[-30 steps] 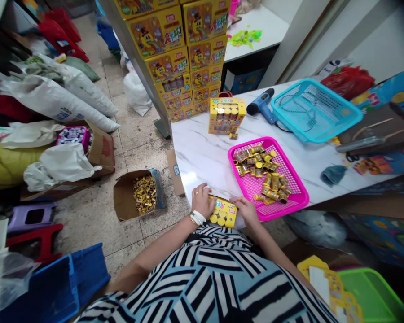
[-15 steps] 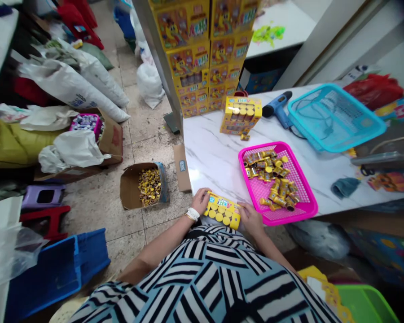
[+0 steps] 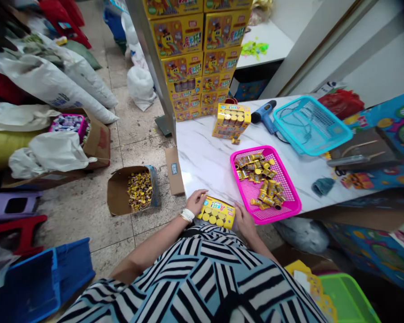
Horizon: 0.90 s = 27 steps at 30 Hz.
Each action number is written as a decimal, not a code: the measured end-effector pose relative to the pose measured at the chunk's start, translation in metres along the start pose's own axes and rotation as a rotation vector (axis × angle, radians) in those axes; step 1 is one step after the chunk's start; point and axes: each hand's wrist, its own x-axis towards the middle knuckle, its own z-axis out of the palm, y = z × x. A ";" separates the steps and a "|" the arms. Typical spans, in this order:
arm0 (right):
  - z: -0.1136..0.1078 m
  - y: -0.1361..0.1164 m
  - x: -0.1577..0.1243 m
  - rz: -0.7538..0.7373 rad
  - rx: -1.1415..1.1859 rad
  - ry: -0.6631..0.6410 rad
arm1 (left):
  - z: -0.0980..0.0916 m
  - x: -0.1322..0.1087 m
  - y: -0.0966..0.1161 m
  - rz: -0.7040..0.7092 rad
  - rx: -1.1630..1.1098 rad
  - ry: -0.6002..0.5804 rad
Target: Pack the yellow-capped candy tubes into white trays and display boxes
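Close to my body, at the table's near edge, I hold a yellow display box (image 3: 217,212) with round yellow caps showing through its window. My left hand (image 3: 195,202) grips its left end and wears a white bracelet at the wrist. Around the right end is my right hand (image 3: 245,223), its fingertips partly hidden by the box. Just right of that hand sits a pink basket (image 3: 291,190) with small yellow-and-brown capped tubes (image 3: 269,194) in it. Farther back stands another filled yellow box (image 3: 231,121), with one loose tube (image 3: 235,141) before it.
Stacked yellow boxes (image 3: 178,36) rise at the table's back left. A blue heat gun (image 3: 265,115) lies beside a turquoise basket (image 3: 309,143). On the floor at left, a cardboard box (image 3: 116,193) holds many tubes. A green basket (image 3: 350,296) is low at right.
The view has turned slightly, so most of the scene sits farther left. Both hands keep hold of the box, which is tilted a little differently.
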 end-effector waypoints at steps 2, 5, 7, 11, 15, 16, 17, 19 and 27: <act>0.000 -0.011 -0.003 -0.154 -0.170 -0.034 | 0.000 0.002 -0.001 -0.001 0.017 -0.017; 0.002 -0.029 -0.005 -0.295 -0.432 -0.141 | 0.003 0.006 -0.002 -0.025 0.055 -0.009; 0.002 -0.042 -0.004 -0.277 -0.543 -0.177 | 0.004 0.008 0.000 -0.037 0.077 0.008; 0.010 -0.071 -0.001 -0.352 -0.657 -0.221 | 0.003 0.016 0.004 -0.017 0.116 0.039; 0.037 -0.099 0.007 -0.342 -0.758 -0.387 | -0.007 0.044 -0.001 0.030 0.171 0.100; 0.044 -0.104 0.009 -0.316 -0.779 -0.395 | -0.012 0.054 -0.004 0.037 0.186 0.138; 0.049 -0.107 0.011 -0.294 -0.785 -0.391 | -0.017 0.064 -0.008 0.035 0.211 0.192; 0.053 -0.110 0.016 -0.279 -0.742 -0.375 | -0.025 0.085 -0.019 0.009 0.323 0.319; -0.001 -0.164 0.089 -0.460 -0.486 -0.061 | -0.012 0.115 -0.058 0.002 0.857 0.373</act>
